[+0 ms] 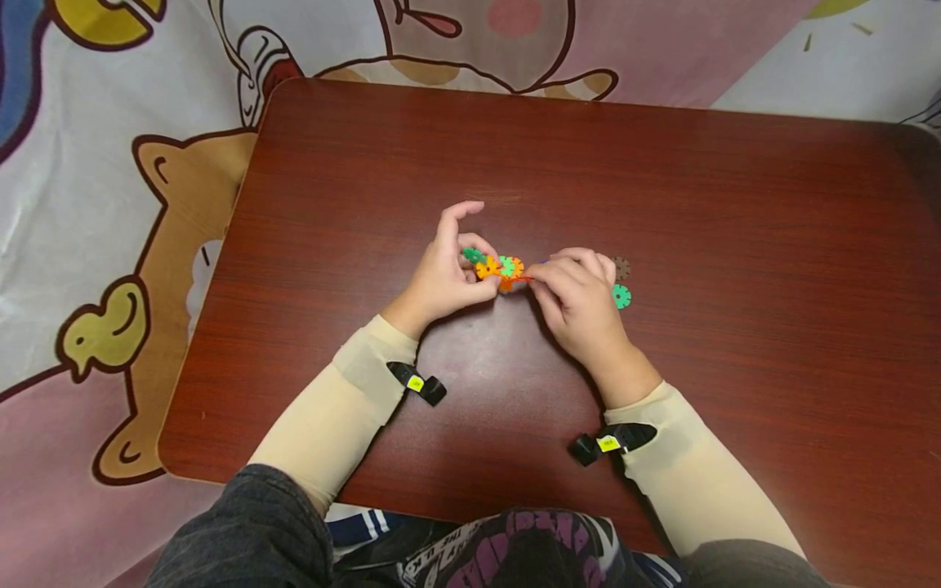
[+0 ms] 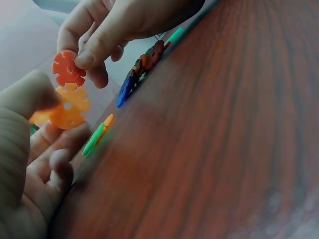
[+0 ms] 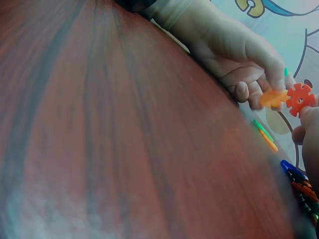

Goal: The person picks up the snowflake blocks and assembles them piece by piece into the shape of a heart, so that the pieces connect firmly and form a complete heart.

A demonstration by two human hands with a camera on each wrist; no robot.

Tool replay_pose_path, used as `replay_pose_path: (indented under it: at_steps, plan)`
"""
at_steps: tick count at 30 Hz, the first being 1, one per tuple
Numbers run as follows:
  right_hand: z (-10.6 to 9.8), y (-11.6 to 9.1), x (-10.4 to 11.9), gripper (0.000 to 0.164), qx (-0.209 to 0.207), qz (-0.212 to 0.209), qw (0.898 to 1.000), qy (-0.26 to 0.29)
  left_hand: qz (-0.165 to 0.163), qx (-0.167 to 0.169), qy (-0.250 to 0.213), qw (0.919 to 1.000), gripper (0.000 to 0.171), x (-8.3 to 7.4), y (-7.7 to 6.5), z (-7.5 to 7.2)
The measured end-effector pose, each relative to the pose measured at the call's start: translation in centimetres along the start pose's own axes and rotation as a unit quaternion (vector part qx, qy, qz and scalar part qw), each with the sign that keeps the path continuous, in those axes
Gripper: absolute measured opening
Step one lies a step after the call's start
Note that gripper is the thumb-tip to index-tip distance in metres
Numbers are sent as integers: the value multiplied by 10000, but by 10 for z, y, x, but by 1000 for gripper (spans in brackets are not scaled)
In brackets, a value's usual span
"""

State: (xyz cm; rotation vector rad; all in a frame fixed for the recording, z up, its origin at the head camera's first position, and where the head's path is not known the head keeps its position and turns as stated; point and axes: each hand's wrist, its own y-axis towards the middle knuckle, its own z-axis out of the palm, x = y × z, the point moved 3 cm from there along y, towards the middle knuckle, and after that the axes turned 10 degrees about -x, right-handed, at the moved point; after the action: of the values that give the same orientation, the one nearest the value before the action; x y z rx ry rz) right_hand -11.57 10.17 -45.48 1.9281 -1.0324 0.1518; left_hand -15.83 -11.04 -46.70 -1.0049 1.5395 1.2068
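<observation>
Between thumb and fingers, my left hand point(image 1: 441, 278) holds notched plastic snowflake discs, with an orange disc point(image 2: 75, 109) facing the right hand. A dark green disc point(image 1: 473, 256) shows at its fingers. My right hand point(image 1: 581, 306) pinches a red snowflake disc point(image 2: 69, 68) by its edge. In the right wrist view the red disc meets the orange one edge to edge; whether their notches are interlocked I cannot tell. Beneath the hands, a light green disc point(image 2: 93, 141) and another orange disc point(image 2: 108, 121) lie on the table.
Beside the right hand lie more discs: a blue disc point(image 2: 127, 89), a brown disc point(image 1: 622, 268) and a green disc point(image 1: 621, 296), among several others partly hidden. The dark red wooden table point(image 1: 367, 163) has a patterned cloth point(image 1: 81, 220) beyond its left and far edges.
</observation>
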Motion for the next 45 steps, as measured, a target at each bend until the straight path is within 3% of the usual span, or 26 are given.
replay_pose_path:
  at_steps: [5,9,14,25,31,38,45]
  plan:
    - [2,-2,-2,8,-57,128,9999,55,-111,-170,20,9998,74,0,-1,-2]
    - [3,-2,-2,9,-107,134,9998,83,-77,-89,194,9997,61,-1,-1,-1]
    - [2,-2,-2,10,-168,106,9998,77,-91,74,325,9994,58,-3,-1,1]
    - [-1,-1,-2,7,-683,538,9960,197,-781,325,-589,9947,57,-1,-1,3]
    - [-2,1,-1,10,-824,496,9943,461,-1059,596,-906,9884,53,0,0,4]
    - [-2,1,-2,11,-497,215,9974,482,-1127,932,-809,9859,54,-1,0,5]
    - [-2,-1,-3,9,-51,12,9990,437,-1142,1227,-728,9832,44,-1,0,4]
